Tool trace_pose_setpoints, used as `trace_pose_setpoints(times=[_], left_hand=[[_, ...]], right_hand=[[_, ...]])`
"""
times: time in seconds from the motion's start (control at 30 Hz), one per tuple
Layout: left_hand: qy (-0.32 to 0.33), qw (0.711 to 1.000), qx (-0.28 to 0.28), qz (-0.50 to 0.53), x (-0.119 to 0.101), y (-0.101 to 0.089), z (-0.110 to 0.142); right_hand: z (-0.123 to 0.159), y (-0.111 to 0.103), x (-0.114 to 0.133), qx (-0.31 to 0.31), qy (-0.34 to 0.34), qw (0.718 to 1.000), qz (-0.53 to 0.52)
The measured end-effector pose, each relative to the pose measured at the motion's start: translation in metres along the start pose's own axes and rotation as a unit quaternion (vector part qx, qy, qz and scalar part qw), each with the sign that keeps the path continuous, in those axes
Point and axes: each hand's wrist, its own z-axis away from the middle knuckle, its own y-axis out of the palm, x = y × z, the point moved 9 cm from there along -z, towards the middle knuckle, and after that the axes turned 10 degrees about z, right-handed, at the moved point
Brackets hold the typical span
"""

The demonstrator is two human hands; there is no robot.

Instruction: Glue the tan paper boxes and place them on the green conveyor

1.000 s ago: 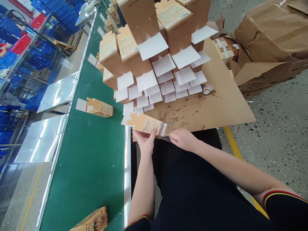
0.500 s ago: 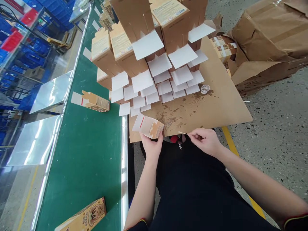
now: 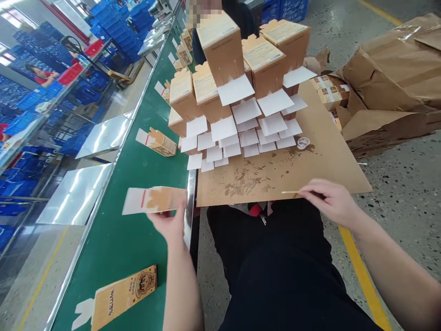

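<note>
My left hand (image 3: 168,223) grips a small printed carton (image 3: 165,198) over the edge of the green belt. Its white flap with a red strip points left, and the carton is a little blurred. My right hand (image 3: 325,197) pinches a cotton swab (image 3: 290,192) near the front edge of the brown cardboard sheet (image 3: 330,161). On that sheet stand stacked cartons (image 3: 225,50), their white flaps (image 3: 223,128) hanging toward me. A small clear cup (image 3: 303,143) sits beside the stack, with dark wet spots around it.
The green conveyor belt (image 3: 124,239) carries a carton with an open flap (image 3: 161,143) ahead and a cartoon-printed carton (image 3: 126,294) near me. A large torn brown paper package (image 3: 396,78) lies at the right. Another person's dark sleeve (image 3: 241,18) shows behind the stack.
My left hand has carried the carton leftward from the cardboard sheet to above the belt. My right hand with the swab appears farther right. The view has tilted up.
</note>
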Motion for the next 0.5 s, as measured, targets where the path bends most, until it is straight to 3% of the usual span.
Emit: trace_pose_setpoints(times=[0.13, 0.23, 0.33, 0.5], left_hand=[[-0.048, 0.993, -0.050, -0.100, 0.024, -0.055, -0.045], [-0.090, 0.985, -0.065, -0.132, 0.043, -0.067, -0.052], [-0.102, 0.987, -0.059, -0.109, 0.051, -0.061, -0.049], [-0.080, 0.990, -0.040, -0.105, 0.035, -0.058, -0.045]], right_hand=[[-0.023, -0.065, -0.024, -0.067, -0.007, 0.982, 0.178], [-0.052, -0.093, -0.035, -0.067, -0.004, 0.950, 0.304], [-0.084, -0.096, -0.036, -0.040, -0.012, 0.924, 0.380], [-0.118, -0.070, -0.031, 0.028, -0.055, 0.892, 0.448]])
